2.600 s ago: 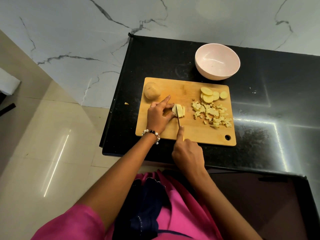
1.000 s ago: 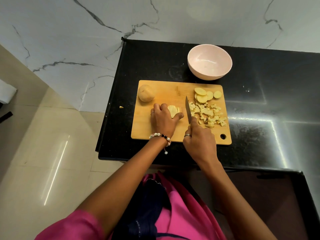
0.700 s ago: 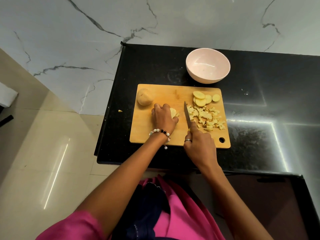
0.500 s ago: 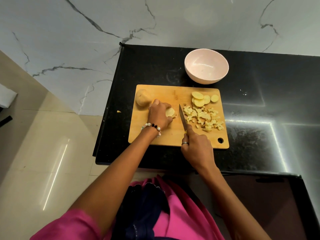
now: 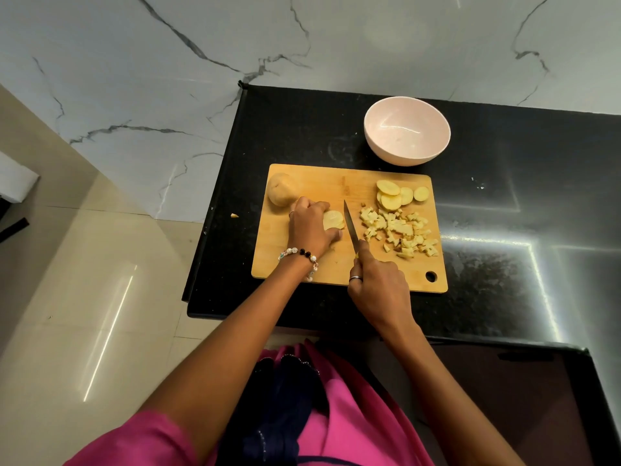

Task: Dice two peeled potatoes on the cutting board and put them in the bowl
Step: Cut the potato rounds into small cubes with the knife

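While the left hand (image 5: 311,227) grips the potato slices (image 5: 333,219), right hand (image 5: 378,284) clenched round the knife (image 5: 351,227)

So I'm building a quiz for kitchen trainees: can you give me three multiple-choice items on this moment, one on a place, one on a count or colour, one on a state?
1. Where does the whole peeled potato lie on the rectangular wooden cutting board?
A. far left corner
B. near right corner
C. middle

2. What colour is the round bowl?
A. green
B. pale pink
C. black

3. What is in the bowl?
A. diced potato
B. round slices
C. nothing

Answers:
1 A: it sits at the board's far left corner, just beyond the left hand.
2 B: its wall and inside look pale pink against the black counter.
3 C: its inside shows bare, and the pile of diced potato pieces lies on the board.
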A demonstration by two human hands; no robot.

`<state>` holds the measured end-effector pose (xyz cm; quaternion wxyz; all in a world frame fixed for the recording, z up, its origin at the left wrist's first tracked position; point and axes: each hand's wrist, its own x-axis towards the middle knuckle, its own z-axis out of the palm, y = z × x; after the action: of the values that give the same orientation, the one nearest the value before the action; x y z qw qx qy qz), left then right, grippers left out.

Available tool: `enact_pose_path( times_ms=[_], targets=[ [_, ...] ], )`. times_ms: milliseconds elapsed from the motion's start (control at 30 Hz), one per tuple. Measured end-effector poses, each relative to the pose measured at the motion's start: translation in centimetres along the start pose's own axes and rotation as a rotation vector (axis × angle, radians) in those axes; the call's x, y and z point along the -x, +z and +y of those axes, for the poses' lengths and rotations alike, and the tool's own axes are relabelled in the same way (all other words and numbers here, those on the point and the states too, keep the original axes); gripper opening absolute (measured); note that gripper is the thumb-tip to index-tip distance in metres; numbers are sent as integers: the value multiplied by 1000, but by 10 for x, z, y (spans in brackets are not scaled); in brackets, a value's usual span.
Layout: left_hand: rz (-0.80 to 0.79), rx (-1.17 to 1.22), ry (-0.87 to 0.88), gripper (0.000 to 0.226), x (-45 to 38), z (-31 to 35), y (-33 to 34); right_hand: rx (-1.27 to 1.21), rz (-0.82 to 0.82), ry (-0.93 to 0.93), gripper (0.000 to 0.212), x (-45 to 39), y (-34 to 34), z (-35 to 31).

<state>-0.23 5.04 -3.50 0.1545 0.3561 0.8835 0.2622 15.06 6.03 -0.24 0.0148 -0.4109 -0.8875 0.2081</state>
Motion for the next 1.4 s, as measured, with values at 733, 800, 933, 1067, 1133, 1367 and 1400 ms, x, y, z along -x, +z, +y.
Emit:
enact_pose_path(
  times_ms=[733,800,933,1067,1133,1367,1400],
  targets=[
    [-152,-4,-16,65,-12,1,-12,207,-42,-67,60,-6,8,11],
    [-163,10,-17,65,-12,0,-14,194,-19,-52,59,-6,7,11],
    [-177,41,-16,65,-12,0,-16,147,14,-26,58,-7,10,2],
    [-169,12,6,61,-13,1,-16,131,-19,-14,59,-10,13,-6],
    [-157,7,19,59,-13,0,-15,141,-21,-15,60,-12,15,-8],
    [-155,43,33,57,-16,-2,-15,248,-29,-48,62,-16,21,-13],
    [-155,43,41,56,-16,-3,-15,267,-26,-52,63,-19,22,-15]
  ],
)
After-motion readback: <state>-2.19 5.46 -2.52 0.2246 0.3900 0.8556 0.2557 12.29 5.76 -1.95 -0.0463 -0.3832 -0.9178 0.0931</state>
